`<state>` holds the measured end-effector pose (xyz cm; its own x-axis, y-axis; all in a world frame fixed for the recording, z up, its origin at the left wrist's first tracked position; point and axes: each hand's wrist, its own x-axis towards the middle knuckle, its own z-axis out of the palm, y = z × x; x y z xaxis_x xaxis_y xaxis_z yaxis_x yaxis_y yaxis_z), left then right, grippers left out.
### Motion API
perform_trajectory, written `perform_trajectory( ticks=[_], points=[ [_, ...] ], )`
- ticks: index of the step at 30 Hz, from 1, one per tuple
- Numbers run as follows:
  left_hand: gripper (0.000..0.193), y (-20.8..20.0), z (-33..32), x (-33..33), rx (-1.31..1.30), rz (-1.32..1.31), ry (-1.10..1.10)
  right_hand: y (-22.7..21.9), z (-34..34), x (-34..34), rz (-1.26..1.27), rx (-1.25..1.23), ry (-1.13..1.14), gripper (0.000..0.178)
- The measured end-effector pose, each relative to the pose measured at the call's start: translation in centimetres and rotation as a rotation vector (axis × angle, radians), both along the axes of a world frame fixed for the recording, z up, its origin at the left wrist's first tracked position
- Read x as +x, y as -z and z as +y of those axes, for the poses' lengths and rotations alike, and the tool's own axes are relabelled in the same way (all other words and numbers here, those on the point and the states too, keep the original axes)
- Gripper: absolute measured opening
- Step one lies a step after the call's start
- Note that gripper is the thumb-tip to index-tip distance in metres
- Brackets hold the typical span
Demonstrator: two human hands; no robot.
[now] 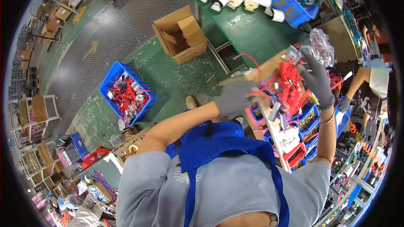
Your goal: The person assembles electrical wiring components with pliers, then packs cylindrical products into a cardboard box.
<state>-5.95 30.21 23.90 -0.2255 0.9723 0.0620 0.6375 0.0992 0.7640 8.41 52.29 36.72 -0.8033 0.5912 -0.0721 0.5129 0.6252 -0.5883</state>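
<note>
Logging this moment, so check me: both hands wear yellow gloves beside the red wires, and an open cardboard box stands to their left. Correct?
Not quite: the left hand and right hand wear grey gloves beside the red wires, as the head view shows. The open cardboard box is to their left.

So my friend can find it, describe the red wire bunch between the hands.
Find the person's blue apron; look up and right. The red wire bunch is between the gloved left hand and right hand. Unlike wires in the blue floor bin, it sits beside small blue trays.
</note>
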Motion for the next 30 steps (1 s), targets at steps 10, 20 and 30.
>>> perform_trajectory(
  ticks=[10, 20, 30],
  points=[
    [0.039, 10.1, -18.5, -18.3, -0.509, -0.221, -0.307, 8.7, -10.0, -21.6, -0.109, -0.396, -0.428, 0.055],
    [0.036, 18.1, -14.1, -32.0, -0.518, -0.187, -0.482, 27.9, -10.3, -41.0, -0.276, -0.455, -0.466, 0.050],
    [0.063, 34.1, -1.9, -52.5, -0.640, 0.507, -0.225, 49.9, -10.2, -54.3, -0.293, -0.572, -0.185, 0.050]
  ],
)
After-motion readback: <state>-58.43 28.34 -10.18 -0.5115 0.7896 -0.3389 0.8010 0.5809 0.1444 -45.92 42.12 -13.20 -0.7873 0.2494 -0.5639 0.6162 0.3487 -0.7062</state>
